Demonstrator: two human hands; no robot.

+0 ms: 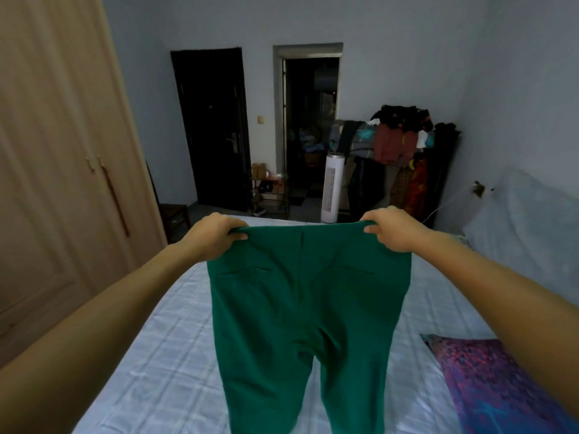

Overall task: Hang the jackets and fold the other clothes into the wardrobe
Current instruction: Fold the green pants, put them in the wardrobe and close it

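You hold the green trousers (300, 308) up by the waistband, out in front of you and above the bed (156, 355). Seat side faces you; two slit pockets show, and both legs hang down past the bottom edge of the view.

Left hand (216, 236): pinches the left corner of the waistband, thumb on the near face, fingers curled behind the cloth.

Right hand (391, 230): pinches the right corner the same way, thumb on the near face. Hands are well apart, and the waistband is stretched flat between them.

Bed: pale quilted cover. A purple and blue patterned pillow (495, 386) lies on its right side, just beside the right trouser leg.

Wardrobe (62, 151): light wood, along your left, doors closed.

Far wall: dark door (213, 130), closed; open doorway (310, 126) to its right, dark inside. A low shelf rack (269, 192) stands between them.

Right corner: clothes rack (404, 142) heaped with dark, red and grey garments. A white tower fan (332, 189) stands just left of it, past the foot of the bed
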